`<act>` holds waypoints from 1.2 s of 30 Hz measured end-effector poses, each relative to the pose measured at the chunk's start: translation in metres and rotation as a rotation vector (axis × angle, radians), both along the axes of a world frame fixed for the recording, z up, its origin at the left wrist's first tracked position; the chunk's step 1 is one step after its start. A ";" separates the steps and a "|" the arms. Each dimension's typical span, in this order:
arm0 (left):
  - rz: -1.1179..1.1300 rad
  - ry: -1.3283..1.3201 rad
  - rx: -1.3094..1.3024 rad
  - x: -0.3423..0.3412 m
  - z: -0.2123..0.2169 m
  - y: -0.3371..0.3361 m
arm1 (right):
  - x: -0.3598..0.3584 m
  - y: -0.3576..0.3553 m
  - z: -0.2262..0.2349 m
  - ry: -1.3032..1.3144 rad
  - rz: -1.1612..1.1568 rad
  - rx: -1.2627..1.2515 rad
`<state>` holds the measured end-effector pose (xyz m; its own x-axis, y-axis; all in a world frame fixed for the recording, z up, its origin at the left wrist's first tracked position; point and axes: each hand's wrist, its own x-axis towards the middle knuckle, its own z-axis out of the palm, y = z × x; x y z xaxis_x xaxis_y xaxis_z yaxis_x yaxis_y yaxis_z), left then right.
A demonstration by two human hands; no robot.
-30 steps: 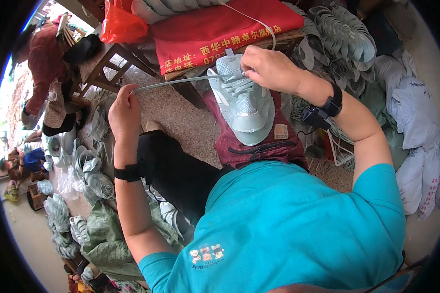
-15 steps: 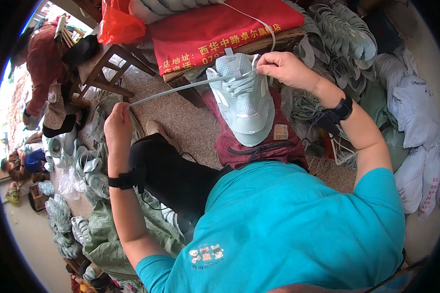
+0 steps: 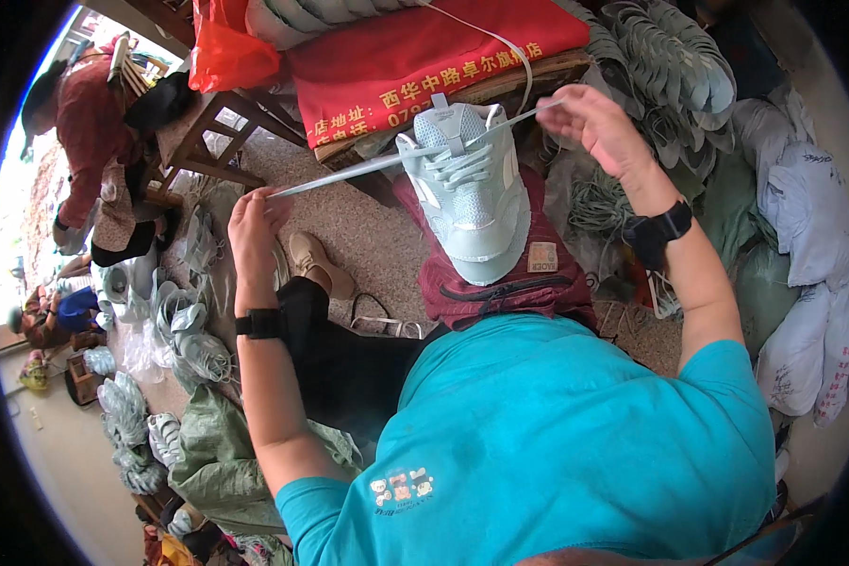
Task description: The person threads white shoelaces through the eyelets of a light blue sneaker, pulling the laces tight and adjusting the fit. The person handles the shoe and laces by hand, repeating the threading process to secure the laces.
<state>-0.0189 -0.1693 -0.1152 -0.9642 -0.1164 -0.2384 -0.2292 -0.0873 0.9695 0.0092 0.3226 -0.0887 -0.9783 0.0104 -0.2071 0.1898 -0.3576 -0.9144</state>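
Head view is showing a pale mint mesh sneaker (image 3: 470, 193) sitting on a maroon fabric pouch (image 3: 500, 274) on the person's lap; the left hand (image 3: 255, 222) and right hand (image 3: 590, 123) are each pinching an end of its flat pale lace (image 3: 349, 170), stretching it taut

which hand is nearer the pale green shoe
Right. The right hand pinches a lace end just beside the shoe at its upper right; the left hand holds the other lace end far out to the shoe's left.
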 end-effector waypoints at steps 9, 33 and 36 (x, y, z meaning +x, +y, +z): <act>0.402 -0.096 0.619 -0.007 -0.046 -0.072 | 0.002 0.138 -0.049 -0.021 -0.587 -0.149; -0.325 0.061 0.062 0.033 0.001 0.164 | -0.020 -0.044 0.006 0.191 0.431 1.005; -0.365 -0.009 -0.047 0.034 0.002 0.165 | -0.020 -0.056 0.027 0.312 0.437 1.255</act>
